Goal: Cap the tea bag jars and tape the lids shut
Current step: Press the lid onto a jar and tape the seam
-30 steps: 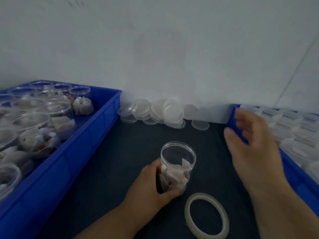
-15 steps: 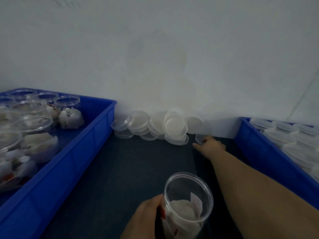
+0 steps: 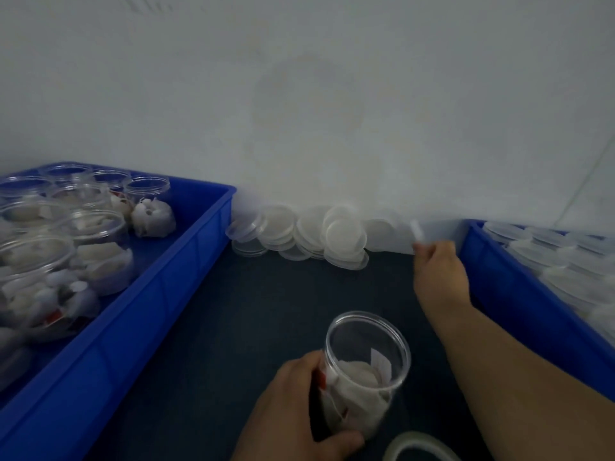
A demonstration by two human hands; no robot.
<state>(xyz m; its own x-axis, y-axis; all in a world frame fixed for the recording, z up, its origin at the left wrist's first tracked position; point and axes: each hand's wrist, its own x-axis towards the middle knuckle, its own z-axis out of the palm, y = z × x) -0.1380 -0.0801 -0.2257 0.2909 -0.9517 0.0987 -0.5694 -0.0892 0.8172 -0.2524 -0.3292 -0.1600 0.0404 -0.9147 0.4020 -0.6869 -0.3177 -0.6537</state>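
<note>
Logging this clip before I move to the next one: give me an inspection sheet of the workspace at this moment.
Surface: dark mat, between two crates.
Job's things: clear plastic jar of tea bags, uncapped; round clear plastic lid, held on edge; pile of clear round lids at the mat's far edge; clear tape ring at the near edge.
Clutter: left blue plastic crate of uncapped jars; right blue plastic crate of capped jars.
Hands: left hand grips the jar; right hand pinches the lid.
Cables: nothing seen.
Surroundings: plain white wall.
</note>
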